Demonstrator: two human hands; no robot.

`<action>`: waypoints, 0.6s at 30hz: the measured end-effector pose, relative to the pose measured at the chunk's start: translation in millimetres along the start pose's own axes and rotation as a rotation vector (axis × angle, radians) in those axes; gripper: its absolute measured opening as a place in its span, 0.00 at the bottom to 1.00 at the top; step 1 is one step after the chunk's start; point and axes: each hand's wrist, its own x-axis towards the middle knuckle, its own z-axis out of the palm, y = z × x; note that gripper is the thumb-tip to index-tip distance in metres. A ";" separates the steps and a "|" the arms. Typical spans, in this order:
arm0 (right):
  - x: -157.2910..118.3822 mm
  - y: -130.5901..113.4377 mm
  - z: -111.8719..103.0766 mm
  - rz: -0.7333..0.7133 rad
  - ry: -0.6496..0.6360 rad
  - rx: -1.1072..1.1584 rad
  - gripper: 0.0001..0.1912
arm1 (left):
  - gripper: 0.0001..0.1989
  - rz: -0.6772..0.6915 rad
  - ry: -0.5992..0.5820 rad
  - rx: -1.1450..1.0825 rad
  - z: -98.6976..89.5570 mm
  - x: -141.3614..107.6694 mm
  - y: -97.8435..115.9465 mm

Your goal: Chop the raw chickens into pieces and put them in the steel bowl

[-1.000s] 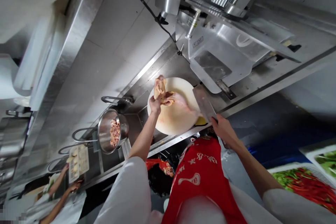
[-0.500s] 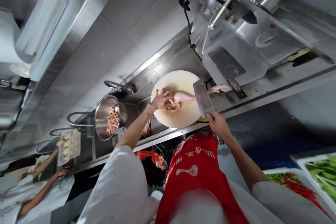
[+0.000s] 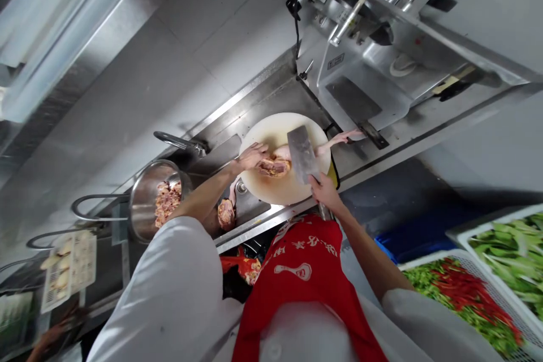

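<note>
The chicken leg [image 3: 275, 167] lies across the board [image 3: 278, 191], its foot [image 3: 344, 137] poking past the board's right edge. I see the left hand [image 3: 254, 156] on the leg's meaty end, but can't tell if it grips. The right hand [image 3: 326, 191] is wrapped around the knife [image 3: 302, 154], above the board. This looks like cutting; a chop needs the left hand well clear.

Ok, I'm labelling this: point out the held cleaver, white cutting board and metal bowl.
Held cleaver [image 3: 302, 154], head view: blade's middle.
White cutting board [image 3: 278, 191], head view: bare lower surface.
Metal bowl [image 3: 143, 196], head view: inner wall.
</note>
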 end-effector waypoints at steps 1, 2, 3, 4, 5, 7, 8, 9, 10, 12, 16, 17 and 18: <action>15.6 -10.7 9.3 -0.037 0.022 -0.005 0.14 | 0.12 -0.004 0.027 0.000 2.2 -5.9 4.3; 31.3 -21.8 17.6 -0.076 0.046 -0.018 0.14 | 0.13 -0.010 0.054 -0.007 4.0 -10.0 8.4; 45.3 -32.1 24.3 -0.106 0.045 -0.041 0.13 | 0.13 -0.016 0.081 -0.023 5.6 -12.4 12.2; 55.9 -40.3 28.8 -0.122 0.024 -0.064 0.12 | 0.13 -0.020 0.109 -0.051 6.8 -13.3 15.4; 61.9 -45.4 30.8 -0.130 -0.001 -0.085 0.11 | 0.12 -0.024 0.137 -0.087 7.9 -12.9 17.7; 57.0 -44.2 26.6 -0.119 -0.068 -0.119 0.11 | 0.09 -0.035 0.182 -0.151 9.9 -10.6 19.9; 47.1 -38.4 20.8 -0.094 -0.118 -0.133 0.12 | 0.08 -0.041 0.190 -0.169 11.1 -9.3 20.1; 34.4 -30.6 13.5 -0.055 -0.173 -0.144 0.13 | 0.07 -0.046 0.182 -0.174 12.5 -8.3 20.2; 21.2 -22.1 6.0 -0.009 -0.233 -0.153 0.14 | 0.07 -0.048 0.164 -0.170 14.2 -7.7 20.6; 2.8 -10.2 -3.4 0.102 -0.298 -0.119 0.16 | 0.07 -0.045 0.113 -0.156 17.9 -7.5 23.4; 27.6 -27.5 22.6 0.085 -0.236 -0.038 0.15 | 0.09 0.001 0.086 -0.200 22.6 -8.8 35.5; 42.0 -37.4 32.8 0.068 -0.209 -0.022 0.14 | 0.08 0.010 0.084 -0.211 22.6 -9.3 37.5; 55.0 -46.3 40.5 0.057 -0.171 -0.012 0.13 | 0.08 0.015 0.074 -0.212 22.2 -9.8 38.1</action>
